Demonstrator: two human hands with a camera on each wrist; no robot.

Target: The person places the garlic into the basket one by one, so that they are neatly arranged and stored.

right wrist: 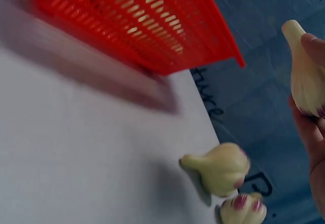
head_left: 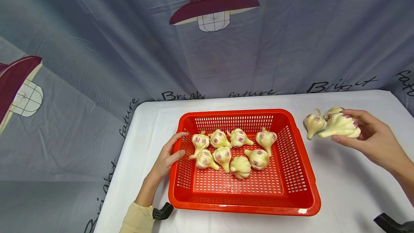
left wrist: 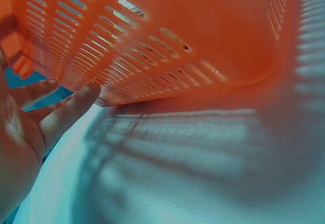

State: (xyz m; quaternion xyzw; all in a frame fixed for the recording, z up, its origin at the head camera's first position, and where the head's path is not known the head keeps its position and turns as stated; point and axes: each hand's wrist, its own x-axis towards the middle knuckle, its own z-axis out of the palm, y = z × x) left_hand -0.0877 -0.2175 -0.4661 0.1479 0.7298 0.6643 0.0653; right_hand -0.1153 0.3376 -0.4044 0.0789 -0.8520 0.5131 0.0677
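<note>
A red plastic basket point(head_left: 252, 209) with slotted walls stands on the white table, several garlic bulbs point(head_left: 222, 155) lying inside it. My left hand point(head_left: 166, 157) rests on the basket's left rim; in the left wrist view its fingers point(left wrist: 71, 112) are fairly straight against the outer wall. To the right of the basket, my right hand point(head_left: 376, 137) grips a garlic bulb point(head_left: 342, 126) between thumb and fingers, lifted off the table. Behind that bulb, two more bulbs lie on the cloth: one garlic bulb point(head_left: 313, 124) nearer the basket and another point(head_left: 334, 110), partly hidden.
The white tablecloth point(head_left: 349, 204) runs under everything. Grey-blue printed curtains point(head_left: 284, 46) hang behind the table and at its left. A black strap piece point(head_left: 163, 211) is at the left wrist, and another black device point(head_left: 392, 224) shows at the lower right.
</note>
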